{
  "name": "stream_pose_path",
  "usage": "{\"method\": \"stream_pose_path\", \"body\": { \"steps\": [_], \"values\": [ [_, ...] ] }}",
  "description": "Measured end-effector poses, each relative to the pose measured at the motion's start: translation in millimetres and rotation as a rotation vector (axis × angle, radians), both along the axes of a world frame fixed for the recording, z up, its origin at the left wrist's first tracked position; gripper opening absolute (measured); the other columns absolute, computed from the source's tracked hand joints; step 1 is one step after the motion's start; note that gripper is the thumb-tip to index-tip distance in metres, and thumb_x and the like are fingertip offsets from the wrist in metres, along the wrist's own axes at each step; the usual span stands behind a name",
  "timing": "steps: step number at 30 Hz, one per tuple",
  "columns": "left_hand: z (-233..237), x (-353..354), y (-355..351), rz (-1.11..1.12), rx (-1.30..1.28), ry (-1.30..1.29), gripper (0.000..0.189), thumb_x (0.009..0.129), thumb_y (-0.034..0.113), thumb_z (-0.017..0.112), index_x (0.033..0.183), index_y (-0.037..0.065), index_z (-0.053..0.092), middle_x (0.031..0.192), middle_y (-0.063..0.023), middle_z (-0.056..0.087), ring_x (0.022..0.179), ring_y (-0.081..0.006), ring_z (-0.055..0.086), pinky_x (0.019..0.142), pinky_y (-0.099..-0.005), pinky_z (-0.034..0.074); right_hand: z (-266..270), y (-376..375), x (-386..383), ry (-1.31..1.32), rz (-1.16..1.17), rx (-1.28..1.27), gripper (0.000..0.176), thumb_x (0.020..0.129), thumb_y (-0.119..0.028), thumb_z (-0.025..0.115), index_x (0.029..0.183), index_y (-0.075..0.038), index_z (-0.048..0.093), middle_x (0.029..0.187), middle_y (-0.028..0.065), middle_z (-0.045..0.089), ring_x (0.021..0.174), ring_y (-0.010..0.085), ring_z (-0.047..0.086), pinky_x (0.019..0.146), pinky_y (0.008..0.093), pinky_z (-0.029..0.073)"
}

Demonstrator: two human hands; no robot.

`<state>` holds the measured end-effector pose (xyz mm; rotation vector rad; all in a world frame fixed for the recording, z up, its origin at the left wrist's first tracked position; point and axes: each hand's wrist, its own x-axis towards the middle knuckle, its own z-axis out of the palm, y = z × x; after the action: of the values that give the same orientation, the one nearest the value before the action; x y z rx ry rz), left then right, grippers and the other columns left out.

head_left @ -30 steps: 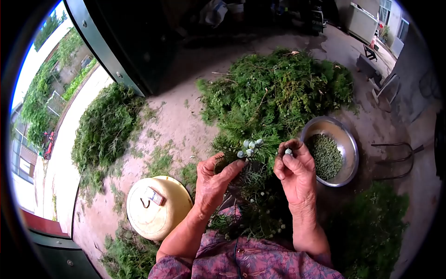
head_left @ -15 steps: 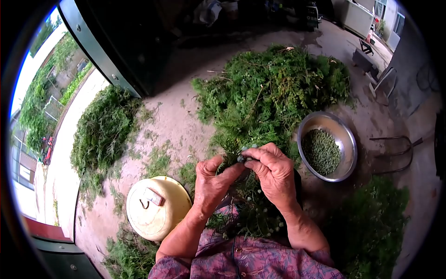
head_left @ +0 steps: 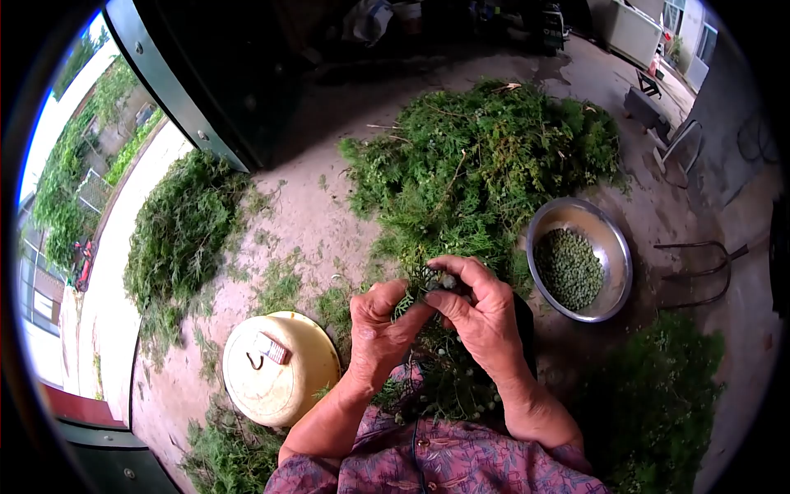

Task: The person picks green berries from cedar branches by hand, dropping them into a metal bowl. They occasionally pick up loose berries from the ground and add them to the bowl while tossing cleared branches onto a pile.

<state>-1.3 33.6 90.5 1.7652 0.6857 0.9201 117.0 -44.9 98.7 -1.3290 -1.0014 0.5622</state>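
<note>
Left hand [head_left: 378, 329] fingers clamped on a green sprig [head_left: 409, 301], right hand [head_left: 481, 317] fingertips pinching pale berries [head_left: 445, 281], steel bowl [head_left: 609, 247] of green seeds [head_left: 569, 267] near right, yellow lid [head_left: 280, 366] left.

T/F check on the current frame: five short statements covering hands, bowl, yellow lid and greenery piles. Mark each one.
1. The left hand and the right hand both grip the same green sprig. True.
2. The metal bowl is empty. False: it holds a layer of small green seeds.
3. The metal bowl sits on the ground on the person's right side. True.
4. The round yellow lid lies on top of the large pile of branches. False: it lies on bare ground beside the left forearm, apart from that pile.
5. A smaller pile of greenery lies off to the person's left. True.
</note>
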Motion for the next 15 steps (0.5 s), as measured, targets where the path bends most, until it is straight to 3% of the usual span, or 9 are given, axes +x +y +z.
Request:
{"method": "stream_pose_path", "body": {
  "steps": [1,3,6,7,9,13,15],
  "values": [
    [-1,-1,0,-0.004,0.058,0.012,0.003,0.075,-0.001,0.064,0.076,0.002,0.063,0.062,0.0022,0.057,0.058,-0.0019,0.045,0.05,-0.0207,0.038,-3,1,-3,-0.049,-0.031,0.028,0.026,0.077,-0.007,0.067,0.1,-0.001,0.058,0.079,0.0056,0.055,0.072,0.0138,0.055,0.067,0.0261,0.046],
    [8,0,-4,-0.045,-0.056,-0.029,0.002,0.076,0.0,0.063,0.076,0.001,0.063,0.063,0.003,0.058,0.058,-0.002,0.045,0.05,-0.021,0.038,-9,3,-5,-0.08,-0.066,0.069,0.019,0.08,-0.008,0.065,0.096,-0.001,0.058,0.074,0.0042,0.054,0.064,0.0112,0.053,0.056,0.0236,0.044],
    [6,-2,-2,-0.033,-0.288,-0.06,0.002,0.077,0.0,0.063,0.078,0.001,0.064,0.067,0.0037,0.061,0.061,-0.0025,0.048,0.052,-0.0204,0.04,-4,-2,-3,0.714,0.169,0.057,0.011,0.084,-0.01,0.061,0.092,-0.002,0.058,0.068,0.0025,0.053,0.056,0.0085,0.049,0.046,0.0203,0.037],
    [3,-3,0,-0.014,-0.374,-0.066,0.003,0.077,0.001,0.063,0.079,0.001,0.065,0.069,0.0038,0.062,0.062,-0.0027,0.05,0.054,-0.0201,0.041,-2,-4,0,0.837,0.192,0.12,0.01,0.088,-0.011,0.057,0.092,-0.003,0.057,0.064,0.0007,0.052,0.051,0.0063,0.045,0.04,0.0176,0.029],
    [13,-1,-1,-0.033,-0.405,-0.105,0.01,0.078,0.002,0.064,0.087,0.002,0.068,0.075,0.0028,0.065,0.066,-0.0034,0.053,0.06,-0.0192,0.043,-1,-8,8,0.903,0.173,0.18,0.012,0.088,-0.012,0.057,0.094,-0.003,0.055,0.063,0.0011,0.052,0.052,0.0081,0.047,0.041,0.0188,0.032],
    [21,-2,5,-0.091,-0.484,-0.124,0.011,0.078,0.005,0.065,0.088,0.002,0.068,0.075,0.0011,0.065,0.066,-0.0044,0.055,0.062,-0.0198,0.045,14,-11,20,1.003,0.148,0.202,0.021,0.084,-0.013,0.061,0.099,-0.004,0.05,0.085,0.0059,0.056,0.058,0.0114,0.051,0.043,0.0208,0.036],
    [28,3,9,-0.101,-0.476,-0.107,0.012,0.078,0.007,0.066,0.088,0.002,0.068,0.075,0.0006,0.065,0.066,-0.0048,0.055,0.062,-0.0199,0.045,10,-10,25,0.962,0.173,0.205,0.023,0.083,-0.013,0.062,0.1,-0.002,0.051,0.083,0.0044,0.056,0.057,0.0096,0.05,0.043,0.0197,0.036]
  ]
}}
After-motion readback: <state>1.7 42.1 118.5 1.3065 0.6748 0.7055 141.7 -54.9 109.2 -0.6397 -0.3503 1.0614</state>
